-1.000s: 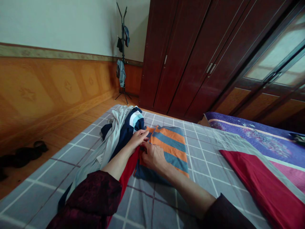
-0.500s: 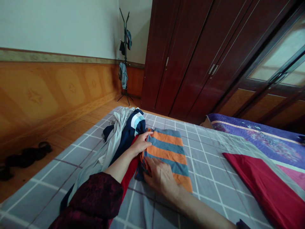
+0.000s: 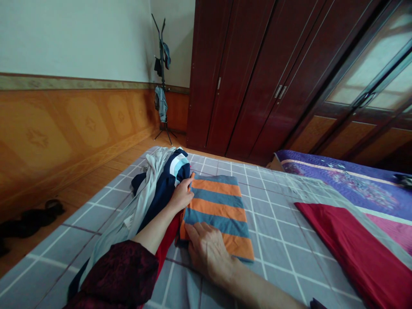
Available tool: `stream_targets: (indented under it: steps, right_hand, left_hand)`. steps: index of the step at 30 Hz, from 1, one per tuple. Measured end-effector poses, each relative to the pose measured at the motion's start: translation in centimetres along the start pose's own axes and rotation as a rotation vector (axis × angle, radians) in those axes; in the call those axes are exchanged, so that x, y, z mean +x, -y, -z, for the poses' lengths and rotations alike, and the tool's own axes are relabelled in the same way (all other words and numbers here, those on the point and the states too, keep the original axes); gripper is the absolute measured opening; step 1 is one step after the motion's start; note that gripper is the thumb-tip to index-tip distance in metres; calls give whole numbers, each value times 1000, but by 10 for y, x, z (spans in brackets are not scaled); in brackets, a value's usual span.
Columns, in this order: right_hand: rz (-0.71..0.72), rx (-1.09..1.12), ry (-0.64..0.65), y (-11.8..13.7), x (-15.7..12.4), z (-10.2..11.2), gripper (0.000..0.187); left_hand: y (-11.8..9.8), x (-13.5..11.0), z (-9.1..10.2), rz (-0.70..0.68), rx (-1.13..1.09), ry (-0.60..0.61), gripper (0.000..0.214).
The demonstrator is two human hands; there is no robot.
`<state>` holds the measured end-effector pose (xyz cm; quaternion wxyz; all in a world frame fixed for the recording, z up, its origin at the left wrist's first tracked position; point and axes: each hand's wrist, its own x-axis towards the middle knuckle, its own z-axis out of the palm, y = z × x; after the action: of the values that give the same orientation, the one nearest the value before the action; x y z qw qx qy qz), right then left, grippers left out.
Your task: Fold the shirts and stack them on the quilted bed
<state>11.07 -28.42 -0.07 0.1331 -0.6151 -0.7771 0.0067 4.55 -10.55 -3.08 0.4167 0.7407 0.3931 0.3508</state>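
Observation:
A folded orange and blue striped garment (image 3: 216,209) lies on the grey checked bedsheet (image 3: 277,240). My left hand (image 3: 182,195) grips its far left edge, fingers curled round the fold. At the near left corner, my right hand (image 3: 207,251) rests flat on the garment with fingers spread. A heap of clothes (image 3: 157,189), grey, navy and red, lies directly left of the garment under my left forearm.
A red cloth (image 3: 350,253) and a purple patterned blanket (image 3: 347,184) lie on the right of the bed. Dark wooden wardrobes (image 3: 257,77) stand behind. A coat stand (image 3: 162,86) with hanging clothes is in the corner. Dark shoes (image 3: 28,216) lie on the floor at left.
My right hand slid from the middle of the striped garment's left edge down to its near corner. My left hand moved onto the far left edge. The garment now lies flatter.

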Motion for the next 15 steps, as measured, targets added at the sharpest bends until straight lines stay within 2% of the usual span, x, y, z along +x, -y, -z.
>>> stream_targets:
  steps: [6, 9, 11, 13, 15]
  right_hand:
    - [77, -70, 78, 6, -7, 3, 15]
    - [110, -24, 148, 4, -12, 12, 4]
    - [90, -1, 115, -4, -15, 19, 5]
    - [36, -40, 46, -16, -19, 24, 6]
    - [-30, -85, 31, -30, -26, 26, 10]
  left_hand:
    - [-11, -3, 3, -77, 101, -89, 58]
    - [-26, -9, 1, -225, 269, -135, 51]
    - [-34, -15, -3, -347, 383, -59, 47]
    - [-37, -21, -8, -420, 470, 112, 47]
    - [-35, -25, -11, -417, 566, 292, 52]
